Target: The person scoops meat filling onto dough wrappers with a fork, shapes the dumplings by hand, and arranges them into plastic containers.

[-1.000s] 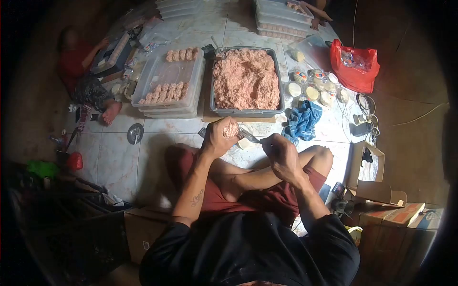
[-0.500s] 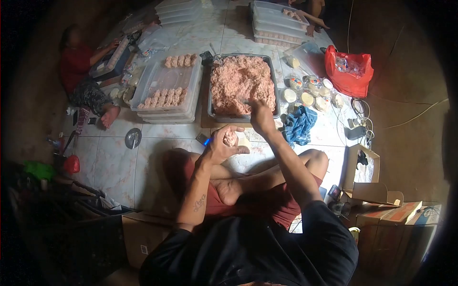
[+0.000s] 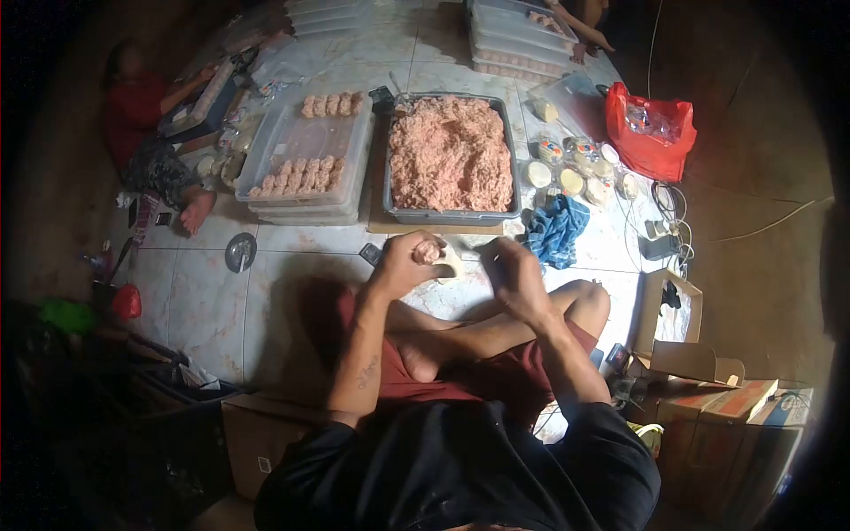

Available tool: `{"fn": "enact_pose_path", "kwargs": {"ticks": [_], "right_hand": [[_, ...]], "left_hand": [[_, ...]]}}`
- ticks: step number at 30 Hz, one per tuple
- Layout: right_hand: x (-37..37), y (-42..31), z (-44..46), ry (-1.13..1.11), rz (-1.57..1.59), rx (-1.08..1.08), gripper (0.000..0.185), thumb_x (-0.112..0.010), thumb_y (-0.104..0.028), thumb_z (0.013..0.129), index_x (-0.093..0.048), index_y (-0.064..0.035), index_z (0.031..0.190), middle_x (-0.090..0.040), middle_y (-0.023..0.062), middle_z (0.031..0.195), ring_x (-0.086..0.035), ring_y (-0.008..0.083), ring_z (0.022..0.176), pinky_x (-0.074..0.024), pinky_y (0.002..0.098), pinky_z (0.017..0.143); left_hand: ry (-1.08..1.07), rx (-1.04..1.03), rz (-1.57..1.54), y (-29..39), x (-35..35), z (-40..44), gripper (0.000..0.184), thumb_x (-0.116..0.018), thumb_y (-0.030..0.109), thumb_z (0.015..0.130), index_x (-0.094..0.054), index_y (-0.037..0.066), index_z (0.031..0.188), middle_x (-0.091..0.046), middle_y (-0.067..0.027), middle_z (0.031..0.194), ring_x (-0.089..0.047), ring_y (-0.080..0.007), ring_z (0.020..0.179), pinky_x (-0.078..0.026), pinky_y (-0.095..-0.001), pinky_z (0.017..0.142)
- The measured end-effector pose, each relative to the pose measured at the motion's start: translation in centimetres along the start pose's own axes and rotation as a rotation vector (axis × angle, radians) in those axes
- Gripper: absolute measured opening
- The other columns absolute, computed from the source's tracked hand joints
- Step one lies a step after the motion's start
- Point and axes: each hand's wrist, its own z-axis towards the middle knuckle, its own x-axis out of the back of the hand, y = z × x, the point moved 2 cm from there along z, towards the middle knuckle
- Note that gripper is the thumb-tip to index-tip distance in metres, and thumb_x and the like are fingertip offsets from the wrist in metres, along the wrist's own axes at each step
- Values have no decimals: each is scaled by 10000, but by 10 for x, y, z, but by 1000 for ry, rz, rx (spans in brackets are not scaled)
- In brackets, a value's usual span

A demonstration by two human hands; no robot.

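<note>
My left hand (image 3: pixel 407 267) is curled round a lump of pink minced mixture (image 3: pixel 427 252), above my crossed legs. To its right my right hand (image 3: pixel 516 279) grips a metal spoon (image 3: pixel 475 252) that points toward the lump. A pale round item (image 3: pixel 450 264) shows just behind my left fingers. Beyond my hands stands a dark tub (image 3: pixel 453 215) full of pink mixture (image 3: pixel 452 155). Left of the tub, a clear lidless tray (image 3: pixel 310 199) on a stack holds rows of shaped pink lumps (image 3: pixel 301 176).
A blue cloth (image 3: pixel 558 232), wrapped round items (image 3: pixel 571 181) and a red bag (image 3: pixel 651 133) lie right. A small dark dish (image 3: pixel 240 252) is left. One person (image 3: pixel 142 106) sits far left; another's arm (image 3: pixel 584 31) shows beside stacked trays (image 3: pixel 518 44).
My right hand has come back from the tub toward my left hand, with the spoon. My left hand has closed in a little around the lump.
</note>
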Motion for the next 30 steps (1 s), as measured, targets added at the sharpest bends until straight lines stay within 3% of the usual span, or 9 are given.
{"fn": "enact_pose_path", "kwargs": {"ticks": [3,7,13,16,18,20,24,27,30], "right_hand": [[19,9,18,212,-88,-26,128,-584,41,855,-644,12,964,-634,237,873,-632,428,820,-502,442,723],[10,88,51,172,-504,93,163,-559,-42,870,-639,-4,1005,-639,188,888,-643,381,855,-474,485,772],[-16,125,79,3,-1007,225,186,-480,-155,921,-623,-64,998,-645,103,985,-640,265,962,-382,449,930],[-16,121,81,3,-905,383,185,-483,-138,928,-627,-58,1012,-654,115,983,-642,284,956,-393,459,888],[-10,122,84,-29,-624,164,152,-523,-151,927,-641,-66,972,-668,150,935,-651,315,897,-401,482,846],[-2,112,90,-47,-399,-30,158,-569,-175,928,-676,-60,950,-686,180,900,-669,337,879,-446,473,825],[10,64,71,-109,-71,-87,208,-631,-170,926,-678,-3,1041,-705,196,960,-696,292,879,-520,371,756],[1,26,46,-65,206,-11,164,-640,-132,934,-658,21,992,-692,189,898,-668,297,774,-512,366,719],[-13,-9,25,-132,37,82,137,-613,-84,939,-620,52,961,-645,219,864,-635,312,761,-494,393,701]], "left_hand": [[113,-57,-394,8,18,-11,353,-921,216,704,-634,38,809,-648,-3,785,-581,-86,736,-498,-274,694],[102,81,86,-3,22,-16,379,-920,272,707,-618,54,776,-589,9,704,-511,-89,644,-459,-292,596],[120,135,81,0,16,-23,367,-914,258,724,-612,56,777,-549,32,683,-461,-73,643,-424,-277,585],[84,147,45,-6,19,-23,378,-924,251,711,-640,45,852,-592,23,727,-516,-79,670,-466,-272,630],[56,149,-60,-12,16,-25,395,-929,246,704,-652,39,897,-614,18,755,-548,-85,689,-489,-269,659],[148,-51,-107,-10,14,-21,429,-935,227,694,-657,34,958,-640,15,802,-586,-87,728,-510,-260,707],[26,116,-230,-18,9,-17,414,-913,271,706,-651,39,928,-631,-12,802,-572,-109,746,-501,-298,727],[105,49,-116,-8,8,-10,394,-903,254,711,-643,38,913,-630,-31,789,-576,-129,718,-504,-322,706],[259,-82,83,-19,1,1,371,-889,249,713,-643,59,916,-650,-65,784,-610,-171,702,-512,-342,686]]}}
